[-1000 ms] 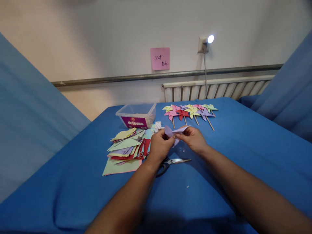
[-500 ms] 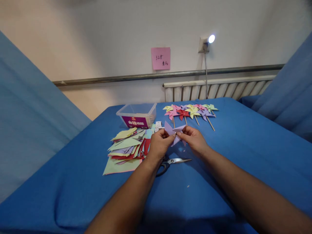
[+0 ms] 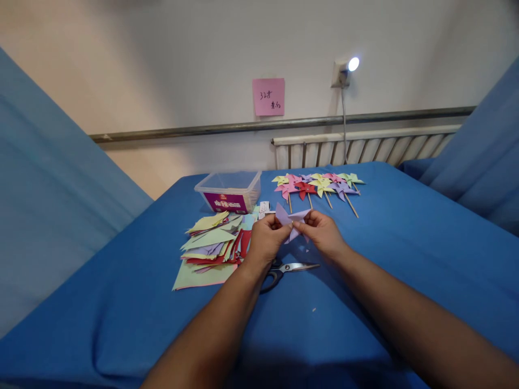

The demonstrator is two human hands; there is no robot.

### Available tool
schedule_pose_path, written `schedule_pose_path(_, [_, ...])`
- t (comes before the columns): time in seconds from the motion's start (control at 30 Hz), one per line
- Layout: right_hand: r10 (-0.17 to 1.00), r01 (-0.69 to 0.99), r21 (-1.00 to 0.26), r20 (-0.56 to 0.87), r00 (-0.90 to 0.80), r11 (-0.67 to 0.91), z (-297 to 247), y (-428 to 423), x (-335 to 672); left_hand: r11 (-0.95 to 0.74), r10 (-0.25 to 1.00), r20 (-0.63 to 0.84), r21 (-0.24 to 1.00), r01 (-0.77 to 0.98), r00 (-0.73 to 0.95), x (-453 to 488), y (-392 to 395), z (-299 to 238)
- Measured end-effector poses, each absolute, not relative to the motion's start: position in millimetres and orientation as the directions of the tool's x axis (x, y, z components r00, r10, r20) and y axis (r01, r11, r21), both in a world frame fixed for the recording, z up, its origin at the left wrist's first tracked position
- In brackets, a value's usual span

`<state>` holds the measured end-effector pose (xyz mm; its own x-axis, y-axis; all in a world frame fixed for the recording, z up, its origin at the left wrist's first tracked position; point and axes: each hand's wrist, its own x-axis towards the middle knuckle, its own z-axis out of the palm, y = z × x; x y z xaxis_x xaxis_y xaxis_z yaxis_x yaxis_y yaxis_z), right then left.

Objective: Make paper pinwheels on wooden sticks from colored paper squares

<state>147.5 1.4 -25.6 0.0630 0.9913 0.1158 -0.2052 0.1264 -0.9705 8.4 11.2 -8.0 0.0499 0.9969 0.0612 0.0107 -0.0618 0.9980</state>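
1. Head view: a lilac paper piece (image 3: 288, 218) is held just above the blue cloth (image 3: 385, 259), near the middle of the covered surface. It is thin and already creased, with pointed flaps sticking up and out.
2. The left hand (image 3: 265, 240) pinches its left side with fingers closed on the paper. The right hand (image 3: 322, 232) pinches the right side the same way, fingertips meeting near the centre.
3. Judged from the pose, the step in hand is folding or gathering the flaps toward the middle. Any further fold seems to call for a firm centre pinch, since light paper springs back.
4. Metal scissors (image 3: 292, 268) with dark handles lie flat just below the hands.
5. A loose stack of cut paper (image 3: 213, 243) in green, red, yellow and lilac lies left of the left hand.
6. Behind it stands a clear plastic box (image 3: 229, 190) with a purple label.
7. Finished pinwheels (image 3: 316, 186) on thin wooden sticks lie in a row beyond the hands.
8. On the wall hang a pink note (image 3: 268, 96) and a small lit lamp (image 3: 352, 65).
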Motion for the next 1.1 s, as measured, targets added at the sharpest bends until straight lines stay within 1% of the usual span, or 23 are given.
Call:
schedule_pose_path(0.13, [0.97, -0.135, -0.967, 0.196, 0.146, 0.216, -29, 2, 144, -0.067, 0.997, 0.067, 0.998, -0.001, 0.041, 11, 10, -9])
schedule_pose_path(0.23, [0.939, -0.065, -0.958, 0.259, 0.227, 0.28, -31, 4, 144, -0.09, 0.996, 0.091, 0.994, -0.056, 0.02, 13, 8, -7])
schedule_pose_path(0.3, [0.903, 0.041, -0.947, 0.317, 0.291, 0.319, -32, 7, 147, -0.17, 0.982, 0.167, 0.985, -0.021, -0.084, 14, 6, -5])
schedule_pose_path(0.37, [0.846, 0.185, -0.914, 0.406, 0.347, 0.362, -33, 10, 151, -0.256, 0.946, 0.269, 0.962, 0.091, -0.183, 16, 2, -3])
schedule_pose_path(0.4, [0.811, 0.261, -0.884, 0.461, 0.36, 0.387, -34, 11, 153, -0.284, 0.932, 0.307, 0.949, 0.139, -0.193, 17, 0, -2])
schedule_pose_path(0.43, [0.776, 0.332, -0.847, 0.521, 0.356, 0.416, -34, 11, 155, -0.302, 0.931, 0.326, 0.941, 0.154, -0.167, 18, -2, -2])
schedule_pose_path(0.5, [0.71, 0.461, -0.751, 0.634, 0.305, 0.473, -34, 11, 156, -0.315, 0.94, 0.329, 0.939, 0.136, -0.096, 21, -6, -4])
schedule_pose_path(0.57, [0.665, 0.575, -0.643, 0.715, 0.216, 0.506, -33, 10, 154, -0.31, 0.948, 0.316, 0.944, 0.11, -0.045, 24, -8, -6])
schedule_pose_path(0.67, [0.619, 0.696, -0.499, 0.779, 0.1, 0.516, -30, 8, 149, -0.274, 0.961, 0.275, 0.961, 0.041, -0.024, 28, -8, -9])
schedule_pose_path(0.77, [0.596, 0.777, -0.39, 0.802, 0.023, 0.494, -27, 8, 145, -0.204, 0.979, 0.203, 0.974, -0.103, -0.015, 30, -7, -8])
schedule_pose_path(0.83, [0.597, 0.812, -0.336, 0.802, -0.018, 0.477, -26, 7, 144, -0.158, 0.987, 0.161, 0.968, -0.196, -0.002, 31, -6, -7])
schedule_pose_path(0.93, [0.593, 0.832, -0.279, 0.802, -0.073, 0.479, -25, 6, 143, -0.125, 0.991, 0.132, 0.952, -0.279, 0.009, 29, -5, -6])
schedule_pose_path(1.1, [0.609, 0.826, -0.248, 0.782, -0.137, 0.505, -23, -2, 140, -0.067, 0.997, 0.081, 0.92, -0.385, 0.02, 24, -2, -7])
